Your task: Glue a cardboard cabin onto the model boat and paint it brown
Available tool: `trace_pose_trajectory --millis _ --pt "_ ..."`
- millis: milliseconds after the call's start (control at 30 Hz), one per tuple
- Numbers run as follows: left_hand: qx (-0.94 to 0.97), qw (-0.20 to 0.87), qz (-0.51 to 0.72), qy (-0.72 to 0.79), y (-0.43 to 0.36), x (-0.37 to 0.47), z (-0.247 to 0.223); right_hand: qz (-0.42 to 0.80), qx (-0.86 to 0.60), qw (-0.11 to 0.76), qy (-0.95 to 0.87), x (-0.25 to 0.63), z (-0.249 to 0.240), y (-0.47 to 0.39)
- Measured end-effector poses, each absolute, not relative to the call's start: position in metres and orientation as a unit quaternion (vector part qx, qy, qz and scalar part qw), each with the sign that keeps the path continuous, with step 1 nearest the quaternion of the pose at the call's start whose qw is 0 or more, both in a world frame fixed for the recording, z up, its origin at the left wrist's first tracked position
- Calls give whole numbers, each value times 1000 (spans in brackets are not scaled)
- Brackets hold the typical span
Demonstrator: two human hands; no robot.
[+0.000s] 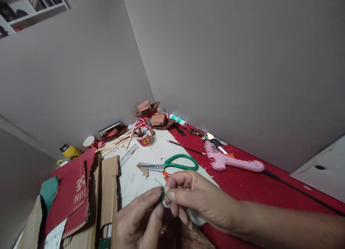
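Near the table's front, my left hand is closed, with a small dark green piece between its thumb and fingertips. My right hand meets it there, thumb and forefinger pinched at the edge of that piece. Whatever the right fingertips grip is too small to make out. Beneath both hands shows a brown, streaked object, mostly hidden by them. Just beyond the fingers lie green-handled scissors, slightly spread, their tips over a scrap of cardboard. Something orange peeks out behind my right hand.
Cardboard sheets and a red box piece are stacked at left. A pink glue gun lies at right, its black cord trailing. Farther back are a paper cup holding brushes, wooden sticks, model boats and a ruler.
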State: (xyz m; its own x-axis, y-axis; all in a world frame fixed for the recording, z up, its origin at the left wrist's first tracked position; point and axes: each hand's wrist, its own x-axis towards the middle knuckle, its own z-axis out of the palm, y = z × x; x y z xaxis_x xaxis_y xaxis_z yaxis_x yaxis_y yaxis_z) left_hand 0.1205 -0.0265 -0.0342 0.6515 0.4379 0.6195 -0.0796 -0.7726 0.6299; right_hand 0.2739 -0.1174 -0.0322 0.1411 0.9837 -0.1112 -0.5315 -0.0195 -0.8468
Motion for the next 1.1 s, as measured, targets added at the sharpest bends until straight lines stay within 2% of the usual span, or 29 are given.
trace_pose_trajectory --millis 133,367,633,767,1100 --pt "801 458 320 215 -37 122 -23 567 -445 616 -319 273 -32 -117" --pt "721 566 267 297 -44 121 -3 569 -448 611 -321 269 -24 -120" --pt "609 710 215 281 -39 126 3 564 -393 640 -344 267 -26 -122" --pt "604 713 227 273 -39 126 0 568 -370 647 -349 266 -27 -123" --pt "669 605 309 302 -46 124 1 578 -382 631 -349 268 -24 -124"
